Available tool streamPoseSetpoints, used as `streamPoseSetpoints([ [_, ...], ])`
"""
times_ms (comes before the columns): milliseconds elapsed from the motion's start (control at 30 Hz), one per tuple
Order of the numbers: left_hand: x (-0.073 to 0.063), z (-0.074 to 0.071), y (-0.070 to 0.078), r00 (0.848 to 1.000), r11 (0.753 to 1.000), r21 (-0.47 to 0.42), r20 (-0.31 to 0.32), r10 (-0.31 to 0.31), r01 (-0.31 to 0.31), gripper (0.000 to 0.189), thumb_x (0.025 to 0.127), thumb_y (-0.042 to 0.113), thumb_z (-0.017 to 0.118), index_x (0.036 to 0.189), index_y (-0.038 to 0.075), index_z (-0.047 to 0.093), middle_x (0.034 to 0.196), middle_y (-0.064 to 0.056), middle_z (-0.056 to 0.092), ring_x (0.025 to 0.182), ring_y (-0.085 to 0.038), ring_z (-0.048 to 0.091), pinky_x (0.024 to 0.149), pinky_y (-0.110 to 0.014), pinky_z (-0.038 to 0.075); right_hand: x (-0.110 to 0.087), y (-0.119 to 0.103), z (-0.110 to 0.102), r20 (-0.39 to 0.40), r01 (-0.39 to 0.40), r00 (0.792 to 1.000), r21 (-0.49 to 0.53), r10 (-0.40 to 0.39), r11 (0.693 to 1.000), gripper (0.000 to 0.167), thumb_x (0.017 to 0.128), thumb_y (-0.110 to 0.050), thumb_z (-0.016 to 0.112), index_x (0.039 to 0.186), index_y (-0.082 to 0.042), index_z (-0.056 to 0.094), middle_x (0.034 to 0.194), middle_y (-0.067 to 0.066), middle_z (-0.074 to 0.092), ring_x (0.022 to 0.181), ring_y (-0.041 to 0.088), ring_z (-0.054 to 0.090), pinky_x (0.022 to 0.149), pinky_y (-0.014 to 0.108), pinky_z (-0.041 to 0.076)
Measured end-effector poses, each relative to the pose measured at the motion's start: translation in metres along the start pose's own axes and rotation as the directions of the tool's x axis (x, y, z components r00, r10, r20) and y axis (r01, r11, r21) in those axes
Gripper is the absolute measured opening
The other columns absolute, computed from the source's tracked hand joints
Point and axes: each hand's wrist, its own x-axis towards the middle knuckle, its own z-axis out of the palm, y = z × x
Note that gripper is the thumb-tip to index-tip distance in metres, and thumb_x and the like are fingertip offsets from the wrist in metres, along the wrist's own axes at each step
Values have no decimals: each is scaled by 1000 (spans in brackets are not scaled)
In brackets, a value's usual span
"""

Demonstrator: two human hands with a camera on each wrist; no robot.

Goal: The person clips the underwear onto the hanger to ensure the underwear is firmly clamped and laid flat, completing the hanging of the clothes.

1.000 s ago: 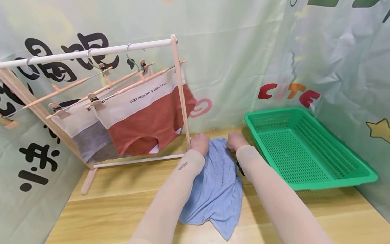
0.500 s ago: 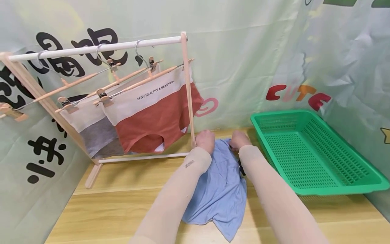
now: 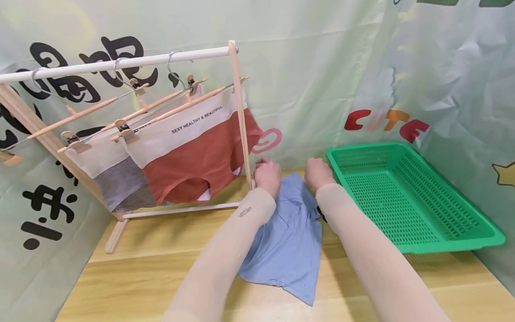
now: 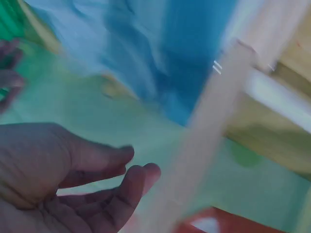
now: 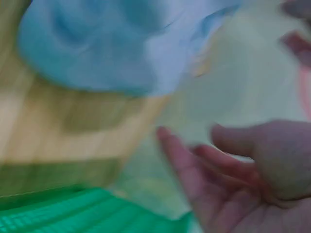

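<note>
Light-blue fabric garment [image 3: 287, 255] lies between the bare left hand [image 3: 268, 176] and the bare right hand [image 3: 319, 173]

At left, a pale-wood rack with white rods [image 3: 145, 61] stands on the yellowish wooden bench [image 3: 169, 241], its left end cut off. From it hang a pinkish clip hanger [image 3: 80, 114], white-and-grey briefs [image 3: 124, 183] and, partly covering those, white-and-rust-red briefs [image 3: 193, 165].

The left hand is just beside the rack's right post [image 3: 243, 129]; its thumb and fingers are bent with a small gap between them, holding nothing.

Next comes the garment, on the bench, its long axis running near to far. Its narrow, gathered far end sits between the hands, neither clearly nearer; the wider part spreads toward the near side. The beige left sleeve [image 3: 225, 250] hides some of its left edge.

The right hand is also free, thumb parted from fingers. Just right of it is the green perforated plastic basket [image 3: 390, 201].

From the head, most fingertips are hidden; both wrist views are blurred, and a dark item [image 3: 321, 213] by the right wrist is unclear.
</note>
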Motion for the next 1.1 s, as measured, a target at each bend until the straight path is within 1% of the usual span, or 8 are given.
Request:
streamPoseSetpoints([
  [100,-30,-7,1,981,975,-116,12,194,-192,28,107,4,55,109,5,82,111,-17,78,92,-30,79,65,-39,66,-20,-15,-3,64,74,995,-33,-72,997,15,97,4,55,88,7,67,92,31,73,80,44,73,69,52,58],
  [233,-76,-19,-16,906,871,-298,44,422,-391,19,102,2,63,92,10,77,96,-9,79,85,-29,77,64,-42,64,-57,-38,2,148,193,971,-39,-186,980,11,94,-3,66,85,3,67,87,23,72,81,37,71,74,50,60],
  [400,-131,-24,-60,847,809,-303,15,532,-503,12,92,4,75,83,10,70,79,-7,72,75,-25,72,63,-38,58,-119,-53,8,279,224,932,56,-230,973,28,90,-17,86,86,-1,64,76,7,61,69,19,55,65,36,53],
  [567,-189,-20,-105,869,835,-356,110,482,-418,20,84,8,85,78,12,66,73,-4,64,66,-23,66,55,-37,52,-174,-49,12,273,232,932,59,-239,971,41,79,-19,96,92,0,62,80,9,59,71,21,54,64,40,53],
  [700,-218,-7,-123,886,853,-378,147,440,-361,25,81,15,93,84,12,68,77,-2,59,66,-20,62,56,-35,51,-198,-35,24,270,257,929,22,-253,966,47,75,-26,99,95,-2,63,88,10,57,76,25,56,64,44,55],
  [867,-228,6,-115,894,823,-410,39,446,-393,18,85,11,87,79,12,70,73,0,61,63,-14,62,57,-30,53,-206,-8,30,275,257,930,-11,-244,966,51,69,-34,101,97,-11,66,93,3,54,80,20,54,64,38,52],
  [1000,-246,3,-99,868,768,-488,42,495,-414,28,87,15,83,68,18,62,63,7,54,56,-5,48,52,-21,43,-210,13,24,293,294,914,-2,-280,956,51,64,-36,102,95,-18,65,92,-3,52,79,13,50,64,32,47],
  [1100,-260,-7,-91,845,755,-518,109,523,-401,41,90,29,83,63,21,54,59,11,42,54,-2,40,49,-20,34,-211,23,15,330,321,893,7,-306,947,49,65,-37,101,94,-22,64,92,-6,52,79,10,49,64,30,46],
])
